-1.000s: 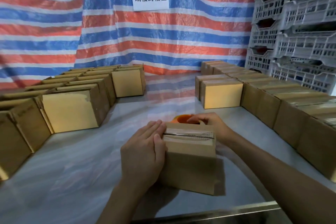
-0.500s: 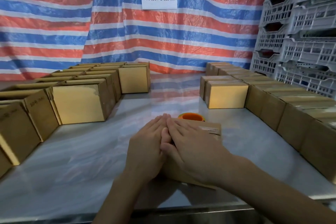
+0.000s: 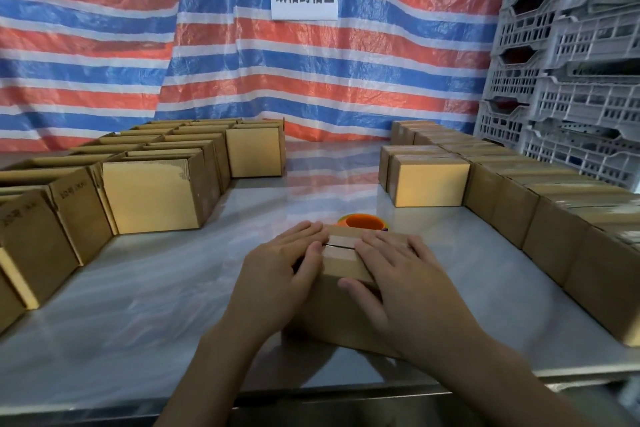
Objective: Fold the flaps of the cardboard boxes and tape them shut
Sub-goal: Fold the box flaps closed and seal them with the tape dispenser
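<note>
- hands slid apart since a moment ago: left hand (image 3: 287,274) and right hand (image 3: 398,281) lie flat, fingers straight, pressing the box (image 3: 341,262) top, gripping nothing
- box sits near the table (image 3: 173,288) front edge, orange tape roll (image 3: 362,221) just behind it

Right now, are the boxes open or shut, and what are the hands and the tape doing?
middle box, flaps folded down, both hands on top.
left hand, flat, pressing the box top.
right hand, flat, pressing the box top.
orange tape roll, resting on the table behind the box, untouched.
left boxes, tops look open.
right boxes, closed, lined up in rows.
plastic crates, stacked.
</note>
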